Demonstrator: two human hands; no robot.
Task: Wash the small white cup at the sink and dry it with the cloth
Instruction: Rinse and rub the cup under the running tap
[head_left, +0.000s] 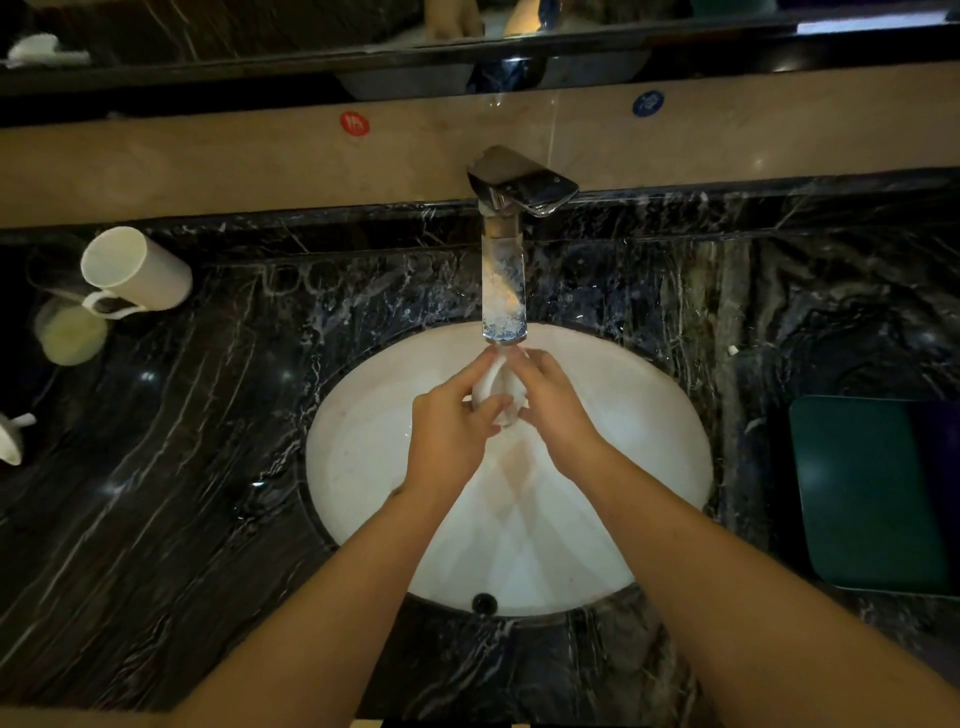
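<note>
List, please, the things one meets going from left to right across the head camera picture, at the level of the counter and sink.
White mug lying on the counter → left hand → small white cup → right hand → dark green tray.

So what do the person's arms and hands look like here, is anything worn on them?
Both arms are bare up to the frame edge: no sleeves show. The left hand and right hand carry no gloves, and no rings, watch or bracelets can be made out in the dim light.

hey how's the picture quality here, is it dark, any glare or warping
Head view: dim overall, the black marble counter nearly lost in shadow; brightest on the white sink; glare specks on the wet faucet; wide-angle bending curves the counter edges; the small white cup between the hands looks soft.
</note>
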